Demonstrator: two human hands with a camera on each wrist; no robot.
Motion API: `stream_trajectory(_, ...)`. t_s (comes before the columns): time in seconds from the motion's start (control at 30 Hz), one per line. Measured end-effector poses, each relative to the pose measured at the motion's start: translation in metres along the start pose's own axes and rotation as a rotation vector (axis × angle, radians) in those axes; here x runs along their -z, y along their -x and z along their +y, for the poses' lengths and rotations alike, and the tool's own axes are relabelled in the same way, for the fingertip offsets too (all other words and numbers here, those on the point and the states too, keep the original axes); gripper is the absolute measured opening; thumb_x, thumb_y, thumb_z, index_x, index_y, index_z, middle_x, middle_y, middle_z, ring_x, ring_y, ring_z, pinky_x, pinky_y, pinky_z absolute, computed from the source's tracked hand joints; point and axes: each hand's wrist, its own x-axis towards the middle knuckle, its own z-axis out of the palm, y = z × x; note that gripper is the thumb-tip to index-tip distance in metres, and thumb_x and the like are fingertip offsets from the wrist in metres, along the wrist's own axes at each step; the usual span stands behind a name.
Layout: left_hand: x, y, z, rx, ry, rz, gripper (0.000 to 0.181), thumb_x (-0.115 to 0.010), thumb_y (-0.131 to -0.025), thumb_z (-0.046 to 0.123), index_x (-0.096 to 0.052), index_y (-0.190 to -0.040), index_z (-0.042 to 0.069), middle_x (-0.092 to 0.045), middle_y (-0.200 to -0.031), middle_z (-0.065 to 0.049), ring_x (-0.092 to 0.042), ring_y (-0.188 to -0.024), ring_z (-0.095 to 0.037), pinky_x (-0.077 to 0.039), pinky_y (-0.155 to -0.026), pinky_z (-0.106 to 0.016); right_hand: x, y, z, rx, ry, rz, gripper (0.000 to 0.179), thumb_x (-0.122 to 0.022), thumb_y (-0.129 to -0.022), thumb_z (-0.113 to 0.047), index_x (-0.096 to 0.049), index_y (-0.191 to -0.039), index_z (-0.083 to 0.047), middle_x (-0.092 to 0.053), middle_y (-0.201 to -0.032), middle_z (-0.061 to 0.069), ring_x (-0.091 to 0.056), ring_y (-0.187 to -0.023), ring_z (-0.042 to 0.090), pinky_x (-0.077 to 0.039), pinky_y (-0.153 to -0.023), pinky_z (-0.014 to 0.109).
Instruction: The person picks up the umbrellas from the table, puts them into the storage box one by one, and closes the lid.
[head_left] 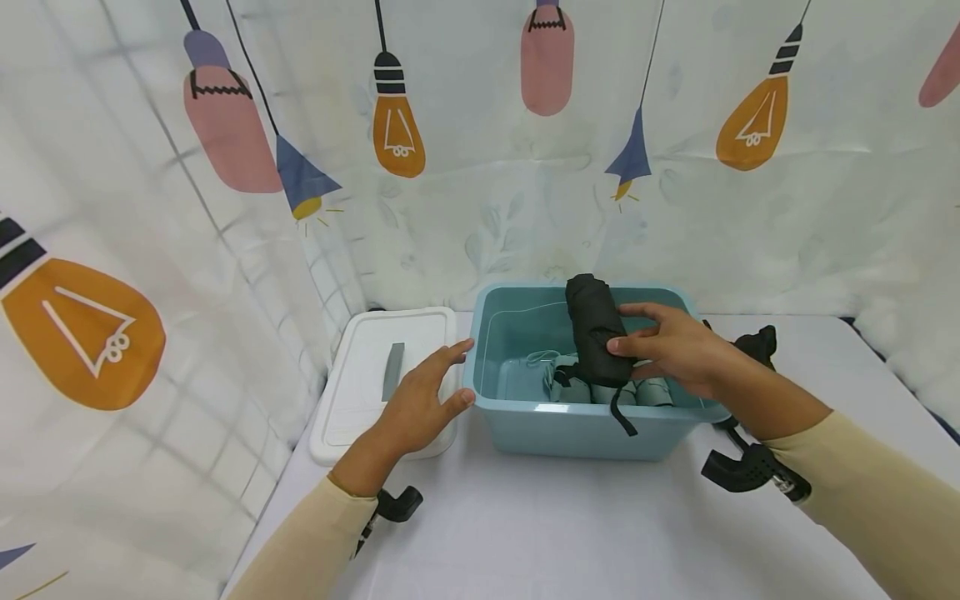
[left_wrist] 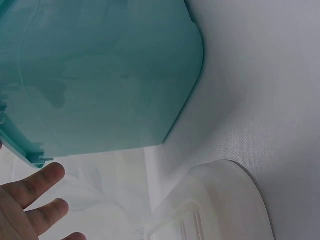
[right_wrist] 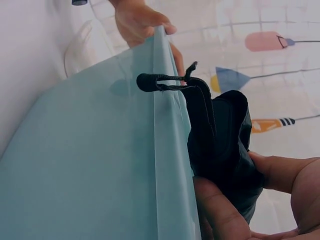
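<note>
A black folded umbrella (head_left: 595, 329) in a soft sleeve, with a dangling wrist strap (head_left: 622, 414), leans over the front part of a light blue plastic bin (head_left: 577, 433). My right hand (head_left: 671, 350) grips it from the right, thumb and fingers on either side in the right wrist view. Inside the bin, beneath the umbrella, lie pale teal rolled bundles (head_left: 654, 392), partly hidden. My left hand (head_left: 420, 400) is at the bin's left rim with fingers extended, holding nothing; whether the fingertips touch the rim I cannot tell.
A white lid (head_left: 352, 400) with a grey handle (head_left: 393, 372) lies left of the bin. Partly behind my right wrist sits a dark crumpled item (head_left: 759, 343). A white cloth covers the table (head_left: 540, 533); a printed curtain (head_left: 480, 208) hangs behind.
</note>
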Motion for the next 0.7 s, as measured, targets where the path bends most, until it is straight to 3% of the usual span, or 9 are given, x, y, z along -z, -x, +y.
stream_trajectory(0.37,-0.001,0.000,0.000,0.007,0.002,0.003,0.085,-0.032,-0.092,0.085,-0.031,-0.161,0.036,-0.057,-0.143,-0.006,-0.049,-0.137,-0.030,-0.040,-0.106,-0.062,-0.012,-0.004,-0.002,0.001,-0.033,0.001,0.088,-0.072,-0.098,-0.012,-0.014,-0.164,-0.008,-0.039,-0.146,0.035,-0.064,-0.114,0.039,-0.055,-0.093,0.052)
stream_trajectory(0.7,0.000,0.000,0.000,0.010,0.010,0.004,0.087,-0.032,-0.091,0.085,-0.031,-0.161,0.035,-0.057,-0.143,-0.007,-0.049,-0.137,-0.032,-0.041,-0.105,-0.064,-0.014,-0.003,-0.002,0.009,-0.055,-0.051,0.084,-0.069,-0.099,-0.010,-0.015,-0.164,-0.007,-0.038,-0.149,0.032,-0.053,-0.130,0.045,-0.052,-0.099,0.048)
